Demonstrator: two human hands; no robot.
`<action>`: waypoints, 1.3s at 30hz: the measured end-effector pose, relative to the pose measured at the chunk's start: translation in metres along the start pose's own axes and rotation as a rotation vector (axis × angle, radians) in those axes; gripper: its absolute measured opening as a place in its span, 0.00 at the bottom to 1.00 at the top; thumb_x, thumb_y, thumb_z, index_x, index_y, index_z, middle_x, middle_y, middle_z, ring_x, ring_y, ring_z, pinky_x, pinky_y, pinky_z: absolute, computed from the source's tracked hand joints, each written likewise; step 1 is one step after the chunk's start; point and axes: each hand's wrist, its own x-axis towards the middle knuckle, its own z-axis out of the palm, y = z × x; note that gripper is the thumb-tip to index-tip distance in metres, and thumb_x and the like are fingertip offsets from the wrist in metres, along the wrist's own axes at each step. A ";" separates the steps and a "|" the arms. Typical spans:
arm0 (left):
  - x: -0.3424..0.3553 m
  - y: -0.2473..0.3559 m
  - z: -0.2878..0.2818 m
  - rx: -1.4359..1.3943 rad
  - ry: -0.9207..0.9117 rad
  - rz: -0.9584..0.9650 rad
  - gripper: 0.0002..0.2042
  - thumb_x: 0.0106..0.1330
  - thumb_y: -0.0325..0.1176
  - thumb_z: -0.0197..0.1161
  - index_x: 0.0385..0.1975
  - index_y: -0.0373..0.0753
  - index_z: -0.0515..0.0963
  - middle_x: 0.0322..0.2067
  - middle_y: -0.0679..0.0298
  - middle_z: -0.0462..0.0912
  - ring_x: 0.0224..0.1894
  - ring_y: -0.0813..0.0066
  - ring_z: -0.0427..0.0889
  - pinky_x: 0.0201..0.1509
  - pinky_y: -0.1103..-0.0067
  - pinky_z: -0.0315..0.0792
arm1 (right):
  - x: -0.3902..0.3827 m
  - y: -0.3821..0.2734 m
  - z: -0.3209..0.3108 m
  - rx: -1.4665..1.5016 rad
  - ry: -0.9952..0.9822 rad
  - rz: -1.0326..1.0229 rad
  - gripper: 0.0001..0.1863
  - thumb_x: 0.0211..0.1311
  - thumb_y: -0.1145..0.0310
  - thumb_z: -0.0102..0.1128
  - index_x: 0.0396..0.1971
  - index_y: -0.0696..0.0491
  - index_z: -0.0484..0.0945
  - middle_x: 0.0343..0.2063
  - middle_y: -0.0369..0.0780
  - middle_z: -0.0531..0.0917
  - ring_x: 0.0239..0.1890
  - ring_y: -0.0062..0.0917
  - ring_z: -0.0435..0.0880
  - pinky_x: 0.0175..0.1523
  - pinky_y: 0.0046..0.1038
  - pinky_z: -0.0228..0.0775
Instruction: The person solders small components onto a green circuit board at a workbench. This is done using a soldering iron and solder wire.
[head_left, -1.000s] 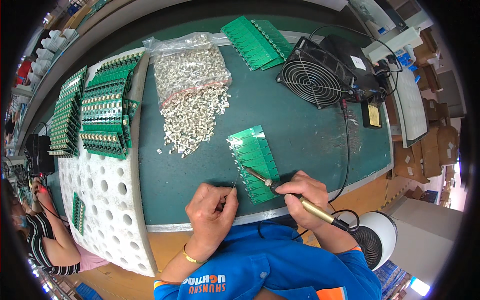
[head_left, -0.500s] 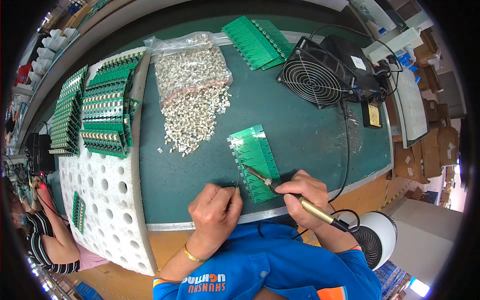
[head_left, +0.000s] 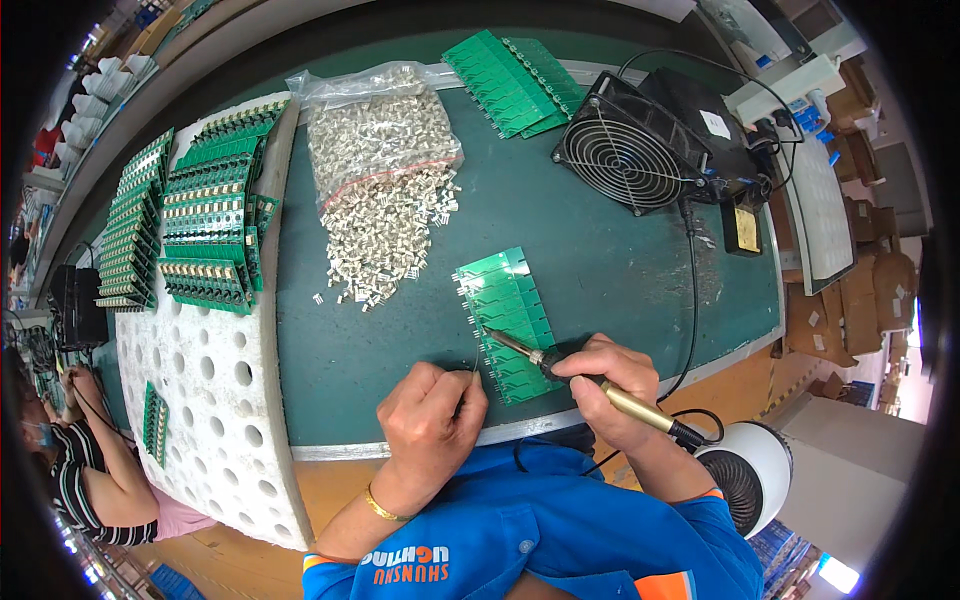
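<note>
A green circuit board panel [head_left: 512,300] lies on the dark green table, with small white connectors along its left edge. My right hand [head_left: 612,388] grips a soldering iron [head_left: 632,405] by its gold and black handle. The iron's tip is over the panel's left edge, at the row of connectors; whether it touches cannot be made out. Close to the panel's lower left corner, my left hand [head_left: 432,412] is closed in a pinch on a thin solder wire [head_left: 475,366], whose end points up toward that same edge.
Loose white connectors [head_left: 375,245] spill from a clear plastic bag [head_left: 375,130]. More board panels [head_left: 505,85] lie at the back. A black fan [head_left: 625,150] and a sponge holder [head_left: 745,228] stand right. Left, finished-looking boards [head_left: 205,215] rest on perforated white foam [head_left: 215,400]; a co-worker [head_left: 105,460] sits beyond.
The soldering iron's tip has shifted slightly up and left along the panel's edge. My left hand has barely moved. The co-worker's arm at the far left has moved a little.
</note>
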 end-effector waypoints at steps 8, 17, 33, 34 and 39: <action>0.005 0.004 0.000 0.013 -0.029 0.031 0.05 0.47 0.20 0.67 0.19 0.36 0.77 0.15 0.63 0.69 0.14 0.74 0.70 0.18 0.78 0.64 | 0.002 0.001 0.002 -0.003 0.014 -0.050 0.08 0.47 0.79 0.60 0.30 0.56 0.81 0.17 0.37 0.78 0.19 0.24 0.72 0.27 0.26 0.63; 0.006 0.004 0.003 -0.005 -0.050 -0.001 0.05 0.48 0.20 0.67 0.18 0.36 0.77 0.16 0.63 0.70 0.14 0.76 0.70 0.18 0.79 0.64 | 0.001 0.000 0.001 0.008 0.034 0.016 0.08 0.48 0.79 0.59 0.30 0.57 0.81 0.18 0.38 0.80 0.19 0.25 0.74 0.27 0.26 0.65; 0.007 0.005 0.004 0.008 -0.062 -0.032 0.05 0.48 0.20 0.67 0.19 0.36 0.77 0.16 0.64 0.69 0.14 0.77 0.69 0.17 0.81 0.63 | 0.001 -0.001 0.001 -0.081 0.030 -0.111 0.07 0.48 0.77 0.60 0.30 0.56 0.80 0.17 0.37 0.80 0.17 0.25 0.76 0.29 0.27 0.65; 0.007 0.006 0.004 0.008 -0.063 -0.032 0.05 0.48 0.20 0.67 0.19 0.36 0.77 0.16 0.64 0.69 0.14 0.77 0.69 0.17 0.81 0.63 | 0.000 -0.001 0.002 -0.094 0.024 -0.119 0.08 0.47 0.77 0.60 0.30 0.56 0.80 0.16 0.37 0.79 0.17 0.26 0.76 0.29 0.27 0.65; 0.008 0.006 0.004 0.001 -0.046 -0.065 0.06 0.46 0.21 0.67 0.16 0.37 0.75 0.16 0.62 0.69 0.15 0.68 0.71 0.18 0.75 0.66 | -0.006 0.000 0.005 -0.112 0.026 -0.148 0.09 0.46 0.77 0.61 0.31 0.56 0.80 0.16 0.38 0.79 0.16 0.26 0.76 0.29 0.27 0.65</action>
